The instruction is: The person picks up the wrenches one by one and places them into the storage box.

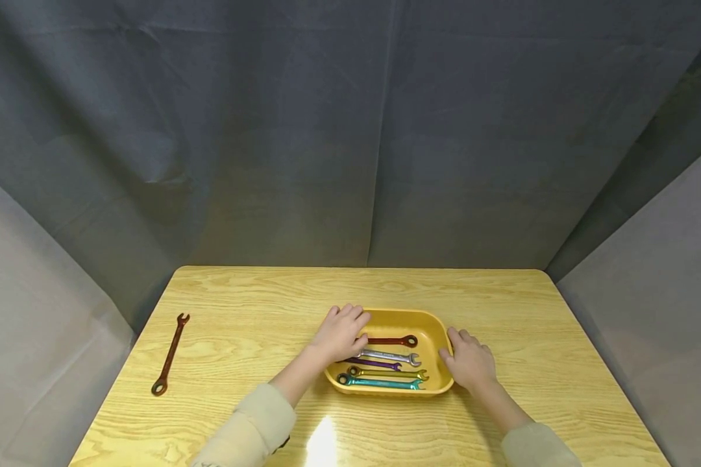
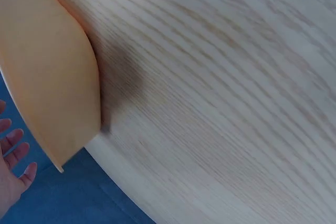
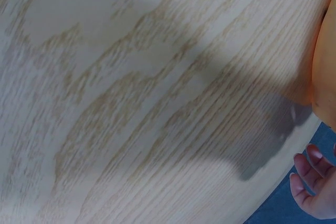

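Note:
A yellow plastic tray (image 1: 397,392) sits on the table with several combination wrenches inside. They are a red wrench (image 1: 385,340), a silver wrench (image 1: 388,355), a purple wrench (image 1: 376,364), a gold wrench (image 1: 388,373) and a teal wrench (image 1: 382,383). My left hand (image 1: 340,334) is over the tray's left end, partly hiding some wrench ends. In the left wrist view its loosely bent fingers (image 2: 14,148) look apart from the rim. At the right end is my right hand (image 1: 472,360), thumb by the rim. Its fingers (image 3: 310,171) are relaxed; contact is unclear.
A dark red wrench (image 1: 171,355) lies alone on the left of the wooden table (image 1: 257,292). Dark grey curtain (image 1: 292,162) hangs behind the table's back edge, with lighter panels (image 1: 29,324) at the sides.

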Demonstrator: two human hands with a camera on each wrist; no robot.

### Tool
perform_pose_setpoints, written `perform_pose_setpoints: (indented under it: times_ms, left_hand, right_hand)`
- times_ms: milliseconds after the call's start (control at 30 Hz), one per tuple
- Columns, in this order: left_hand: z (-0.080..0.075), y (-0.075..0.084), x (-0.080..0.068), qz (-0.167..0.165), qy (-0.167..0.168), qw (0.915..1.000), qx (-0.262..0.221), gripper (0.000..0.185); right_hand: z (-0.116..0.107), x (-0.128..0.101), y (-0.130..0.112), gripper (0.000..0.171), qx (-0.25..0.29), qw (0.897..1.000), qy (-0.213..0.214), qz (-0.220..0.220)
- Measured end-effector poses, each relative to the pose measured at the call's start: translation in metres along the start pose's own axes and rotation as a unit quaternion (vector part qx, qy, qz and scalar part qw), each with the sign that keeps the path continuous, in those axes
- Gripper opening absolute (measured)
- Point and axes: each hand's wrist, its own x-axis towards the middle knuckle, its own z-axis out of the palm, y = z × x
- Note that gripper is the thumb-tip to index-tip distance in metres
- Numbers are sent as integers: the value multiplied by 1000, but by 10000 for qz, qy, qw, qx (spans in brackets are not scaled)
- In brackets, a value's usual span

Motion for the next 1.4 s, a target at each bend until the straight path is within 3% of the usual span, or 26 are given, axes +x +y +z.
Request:
perform_pose_setpoints:
  times_ms: [633,1400]
  left_hand:
    - [-5,-36,-34,-708,671,9946,-352,41]
    - [-4,-81,-74,-1586,947,9813,-544,40]
  right_hand:
    - [1,1,2,42,-19,10000,-27,35]
    - [3,1,3,38,-26,10000,5,-2]
